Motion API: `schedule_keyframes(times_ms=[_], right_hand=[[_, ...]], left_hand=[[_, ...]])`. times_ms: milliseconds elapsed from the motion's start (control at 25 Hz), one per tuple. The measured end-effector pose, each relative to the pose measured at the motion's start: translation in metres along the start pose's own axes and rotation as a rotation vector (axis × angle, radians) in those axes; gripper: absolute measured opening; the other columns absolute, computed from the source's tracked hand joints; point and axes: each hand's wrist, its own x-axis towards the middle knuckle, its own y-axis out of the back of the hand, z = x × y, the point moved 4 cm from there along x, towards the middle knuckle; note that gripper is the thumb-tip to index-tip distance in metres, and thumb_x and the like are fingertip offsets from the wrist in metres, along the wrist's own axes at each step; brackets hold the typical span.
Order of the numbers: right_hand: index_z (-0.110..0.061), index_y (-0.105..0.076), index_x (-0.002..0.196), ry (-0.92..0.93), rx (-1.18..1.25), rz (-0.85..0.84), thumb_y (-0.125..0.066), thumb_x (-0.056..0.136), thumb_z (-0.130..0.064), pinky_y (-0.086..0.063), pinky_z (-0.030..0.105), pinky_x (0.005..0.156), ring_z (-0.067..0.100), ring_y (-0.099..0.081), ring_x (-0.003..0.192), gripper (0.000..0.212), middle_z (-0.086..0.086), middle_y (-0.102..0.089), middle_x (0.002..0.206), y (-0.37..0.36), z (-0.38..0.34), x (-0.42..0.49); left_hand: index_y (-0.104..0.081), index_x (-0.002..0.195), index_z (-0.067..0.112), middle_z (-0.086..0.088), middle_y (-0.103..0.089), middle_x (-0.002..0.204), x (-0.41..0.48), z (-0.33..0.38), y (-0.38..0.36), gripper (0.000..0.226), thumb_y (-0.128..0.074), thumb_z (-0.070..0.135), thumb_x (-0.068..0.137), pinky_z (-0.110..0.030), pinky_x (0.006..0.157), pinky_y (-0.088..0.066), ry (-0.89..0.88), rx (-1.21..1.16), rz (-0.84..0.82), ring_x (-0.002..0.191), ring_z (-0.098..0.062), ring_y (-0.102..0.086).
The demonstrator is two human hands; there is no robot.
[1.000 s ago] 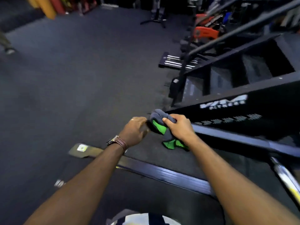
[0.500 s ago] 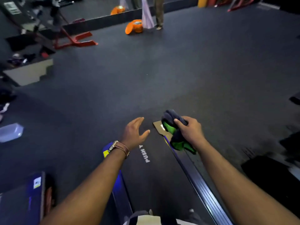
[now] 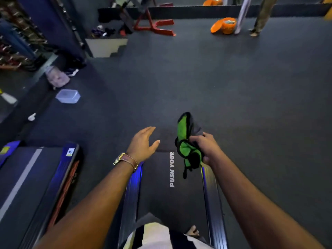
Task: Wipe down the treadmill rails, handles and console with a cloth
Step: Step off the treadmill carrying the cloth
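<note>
I look down the treadmill belt [image 3: 161, 191], printed "PUSH YOUR", with a side rail on the left [image 3: 132, 191] and one on the right [image 3: 211, 191]. My right hand [image 3: 206, 146] grips a bunched green and grey cloth [image 3: 186, 146] above the far end of the right rail. My left hand [image 3: 142, 142] hovers over the far end of the left rail, fingers straight and spread, holding nothing, a watch on its wrist. The console and handles are out of view.
A second treadmill [image 3: 36, 186] lies to the left. A clear plastic box [image 3: 67, 96] and a bag [image 3: 56, 76] sit on the dark floor at left. Far off stand a red frame [image 3: 154, 26], an orange tub [image 3: 224, 25] and a person's legs [image 3: 260, 15].
My view has swung from the black machine on the right round to the treadmill's rear end. My left hand let go of the cloth and spread out; the right hand kept it.
</note>
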Motion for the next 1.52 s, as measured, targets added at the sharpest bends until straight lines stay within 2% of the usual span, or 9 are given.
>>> schedule_keyframes(times_ms=[120,320,480,640,760,840,960,1120,1520], right_hand=[[0.0,-0.063,0.089,0.077,-0.013,0.085,-0.063,0.075,0.015,-0.056,0.042,0.065,0.025,-0.064,0.066,0.021,0.019,-0.062,0.075,-0.014,-0.023,0.035],[-0.005,-0.065,0.085,-0.037,-0.01,0.01,-0.066,0.074,0.01,-0.055,0.036,0.057,0.024,-0.063,0.06,0.018,0.014,-0.064,0.068,-0.055,-0.045,0.112],[-0.005,-0.066,0.087,-0.054,-0.018,-0.053,-0.07,0.076,0.007,-0.055,0.032,0.056,0.023,-0.064,0.059,0.017,0.014,-0.067,0.07,-0.105,-0.067,0.191],[-0.002,-0.069,0.082,0.111,-0.292,-0.074,-0.076,0.079,0.0,-0.056,0.037,0.062,0.021,-0.065,0.065,0.008,0.012,-0.07,0.074,-0.177,-0.109,0.284],[-0.011,-0.047,0.058,0.366,-0.728,-0.119,-0.079,0.072,-0.01,-0.038,0.03,0.05,0.012,-0.042,0.054,0.035,-0.002,-0.046,0.055,-0.234,-0.148,0.338],[-0.01,-0.036,0.058,0.517,-0.916,-0.158,-0.077,0.071,-0.014,-0.031,0.028,0.048,0.01,-0.033,0.054,0.043,-0.003,-0.037,0.054,-0.275,-0.173,0.37],[-0.015,-0.033,0.054,0.655,-0.993,-0.193,-0.073,0.075,-0.01,-0.027,0.018,0.042,0.006,-0.03,0.047,0.046,-0.006,-0.036,0.05,-0.328,-0.202,0.404],[-0.017,-0.033,0.054,0.754,-1.066,-0.266,-0.071,0.076,-0.01,-0.028,0.019,0.042,0.006,-0.034,0.047,0.044,-0.005,-0.039,0.049,-0.388,-0.21,0.478],[-0.02,-0.026,0.054,1.002,-1.053,-0.685,-0.068,0.072,-0.007,-0.028,0.019,0.044,0.008,-0.03,0.044,0.047,-0.004,-0.03,0.049,-0.551,-0.154,0.748]], left_hand=[[-0.054,0.133,0.007,-0.01,-0.056,0.135,0.015,-0.007,0.001,0.057,-0.067,0.033,0.084,-0.029,0.107,-0.035,0.086,0.012,0.04,0.126,-0.024,-0.051],[-0.055,0.132,0.008,-0.01,-0.057,0.134,0.057,-0.046,0.008,0.063,-0.057,0.043,0.081,-0.032,0.106,-0.038,0.225,0.03,0.096,0.124,-0.024,-0.053],[-0.055,0.132,0.006,-0.011,-0.057,0.134,0.11,-0.098,0.01,0.056,-0.065,0.034,0.084,-0.032,0.105,-0.038,0.306,0.036,0.143,0.123,-0.025,-0.053],[-0.054,0.132,0.006,-0.012,-0.057,0.133,0.188,-0.157,0.017,0.055,-0.067,0.03,0.084,-0.033,0.104,-0.039,0.408,0.004,0.169,0.123,-0.027,-0.053],[-0.054,0.132,0.004,-0.013,-0.056,0.134,0.244,-0.184,0.031,0.059,-0.059,0.036,0.083,-0.034,0.103,-0.038,0.421,0.025,0.149,0.123,-0.029,-0.053],[-0.053,0.133,0.004,-0.014,-0.056,0.134,0.283,-0.209,0.045,0.057,-0.06,0.035,0.085,-0.034,0.103,-0.039,0.444,0.046,0.173,0.123,-0.03,-0.053],[-0.051,0.135,0.005,-0.011,-0.054,0.136,0.326,-0.245,0.058,0.055,-0.065,0.03,0.087,-0.034,0.104,-0.037,0.491,0.067,0.212,0.125,-0.027,-0.05],[-0.05,0.136,0.006,-0.011,-0.053,0.137,0.377,-0.299,0.053,0.056,-0.064,0.03,0.088,-0.033,0.104,-0.037,0.535,0.086,0.285,0.126,-0.026,-0.05],[-0.052,0.131,0.0,-0.017,-0.056,0.131,0.545,-0.516,-0.053,0.056,-0.069,0.024,0.083,-0.035,0.102,-0.038,0.777,0.197,0.571,0.121,-0.033,-0.052]])
